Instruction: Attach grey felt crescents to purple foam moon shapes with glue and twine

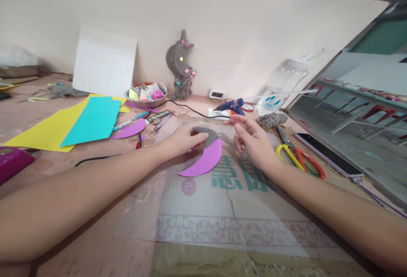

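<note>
L hand (189, 139), frame ctr, pinches a purple crescent (211, 157) by its gray windings (210, 134) btw thumb & fingers, prob. so they don't slip; R hand (254, 141), just right of it, is loosely curled, fingers apart, can't tell if anything's held. Tabletop (127, 213) spans lower frame; clear plastic sheet (190, 207) lies below both hands, maybe to keep it clean. Yellow sheet (44, 126) & blue sheet (95, 118) overlap at left, prob. out of the way. Scissors (298, 155), right, handles nearer the viewer, prob. for easy grabbing. Yarn ball (272, 120), just beyond R hand, prob. for reach.
</note>
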A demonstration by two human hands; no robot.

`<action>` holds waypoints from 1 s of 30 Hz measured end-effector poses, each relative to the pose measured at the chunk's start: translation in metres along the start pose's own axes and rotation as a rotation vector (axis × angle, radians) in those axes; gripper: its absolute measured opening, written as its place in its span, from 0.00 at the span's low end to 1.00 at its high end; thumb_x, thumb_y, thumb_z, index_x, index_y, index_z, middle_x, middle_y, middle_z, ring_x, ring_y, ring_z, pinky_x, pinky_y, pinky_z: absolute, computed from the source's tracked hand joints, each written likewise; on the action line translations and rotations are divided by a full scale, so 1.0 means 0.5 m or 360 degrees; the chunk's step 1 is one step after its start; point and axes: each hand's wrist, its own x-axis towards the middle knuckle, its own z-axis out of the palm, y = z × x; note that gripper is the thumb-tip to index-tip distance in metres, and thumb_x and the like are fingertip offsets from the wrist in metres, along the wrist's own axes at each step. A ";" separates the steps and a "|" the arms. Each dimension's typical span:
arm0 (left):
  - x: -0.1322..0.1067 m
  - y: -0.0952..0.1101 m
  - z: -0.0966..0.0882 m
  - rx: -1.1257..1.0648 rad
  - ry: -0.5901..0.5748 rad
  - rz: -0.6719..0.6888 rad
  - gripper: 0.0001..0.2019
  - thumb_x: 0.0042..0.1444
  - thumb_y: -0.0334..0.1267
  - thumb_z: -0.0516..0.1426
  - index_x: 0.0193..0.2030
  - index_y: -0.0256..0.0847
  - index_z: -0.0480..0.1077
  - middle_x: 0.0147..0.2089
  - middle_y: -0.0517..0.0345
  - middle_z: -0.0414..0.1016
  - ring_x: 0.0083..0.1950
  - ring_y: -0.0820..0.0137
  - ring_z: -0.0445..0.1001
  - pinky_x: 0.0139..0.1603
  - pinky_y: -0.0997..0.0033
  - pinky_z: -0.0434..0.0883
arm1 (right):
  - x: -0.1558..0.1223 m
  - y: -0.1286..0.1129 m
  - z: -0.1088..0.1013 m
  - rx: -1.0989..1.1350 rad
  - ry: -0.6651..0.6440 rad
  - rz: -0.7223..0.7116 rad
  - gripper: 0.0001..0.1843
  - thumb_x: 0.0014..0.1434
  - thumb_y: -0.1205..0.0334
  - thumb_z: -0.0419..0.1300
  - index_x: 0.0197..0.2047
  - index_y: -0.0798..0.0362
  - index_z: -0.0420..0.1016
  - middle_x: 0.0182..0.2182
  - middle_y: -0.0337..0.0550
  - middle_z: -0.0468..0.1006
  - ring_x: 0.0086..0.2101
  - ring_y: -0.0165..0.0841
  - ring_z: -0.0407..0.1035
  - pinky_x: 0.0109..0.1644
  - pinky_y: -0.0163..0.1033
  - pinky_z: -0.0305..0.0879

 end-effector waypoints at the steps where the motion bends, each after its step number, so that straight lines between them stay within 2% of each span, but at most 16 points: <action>1: 0.000 0.000 0.000 -0.0002 -0.0001 0.0014 0.11 0.54 0.39 0.51 0.24 0.37 0.64 0.19 0.63 0.64 0.19 0.79 0.61 0.20 0.77 0.58 | -0.003 -0.003 0.003 0.0036 -0.0062 0.0014 0.17 0.58 0.52 0.53 0.49 0.48 0.63 0.48 0.45 0.71 0.16 0.19 0.54 0.18 0.34 0.53; 5: -0.001 0.003 -0.001 -0.0037 -0.0022 0.0048 0.11 0.54 0.39 0.51 0.24 0.36 0.64 0.19 0.64 0.63 0.20 0.79 0.61 0.21 0.78 0.58 | -0.017 -0.011 0.019 0.0060 -0.0319 0.0100 0.20 0.57 0.54 0.55 0.52 0.48 0.60 0.47 0.45 0.71 0.16 0.19 0.55 0.19 0.34 0.56; 10: -0.004 0.008 0.000 -0.0094 -0.0016 -0.0019 0.09 0.54 0.38 0.52 0.26 0.37 0.64 0.19 0.64 0.62 0.19 0.79 0.59 0.20 0.78 0.57 | -0.018 -0.008 0.025 -0.0025 -0.0440 0.0136 0.19 0.55 0.57 0.57 0.49 0.50 0.63 0.29 0.36 0.71 0.22 0.24 0.62 0.27 0.34 0.62; 12: -0.003 0.008 0.000 -0.0092 -0.0028 -0.0023 0.09 0.53 0.38 0.52 0.26 0.37 0.64 0.19 0.64 0.62 0.19 0.79 0.59 0.19 0.78 0.57 | -0.015 -0.006 0.025 -0.0070 -0.0426 0.0153 0.16 0.55 0.57 0.58 0.46 0.52 0.65 0.26 0.34 0.68 0.23 0.25 0.63 0.28 0.33 0.62; 18: 0.003 0.000 -0.002 -0.0022 -0.0083 -0.0006 0.11 0.53 0.38 0.51 0.21 0.37 0.63 0.19 0.62 0.64 0.19 0.79 0.60 0.19 0.77 0.58 | -0.013 -0.002 0.025 -0.0147 -0.0305 0.0239 0.10 0.52 0.56 0.60 0.35 0.54 0.70 0.26 0.36 0.70 0.23 0.24 0.61 0.27 0.32 0.60; 26: -0.002 0.009 -0.004 -0.0030 -0.0205 0.0004 0.11 0.53 0.38 0.50 0.22 0.37 0.62 0.19 0.62 0.63 0.20 0.78 0.61 0.21 0.77 0.59 | -0.013 0.007 0.023 -0.0173 -0.0287 0.0240 0.11 0.52 0.54 0.60 0.33 0.54 0.70 0.24 0.36 0.70 0.22 0.25 0.61 0.25 0.33 0.59; 30: -0.002 0.009 -0.003 -0.0053 -0.0203 -0.0020 0.11 0.53 0.38 0.51 0.22 0.37 0.62 0.19 0.62 0.63 0.20 0.78 0.60 0.21 0.77 0.59 | -0.016 0.004 0.025 -0.0170 -0.0270 0.0237 0.11 0.52 0.55 0.60 0.33 0.53 0.70 0.23 0.35 0.69 0.21 0.25 0.59 0.24 0.32 0.58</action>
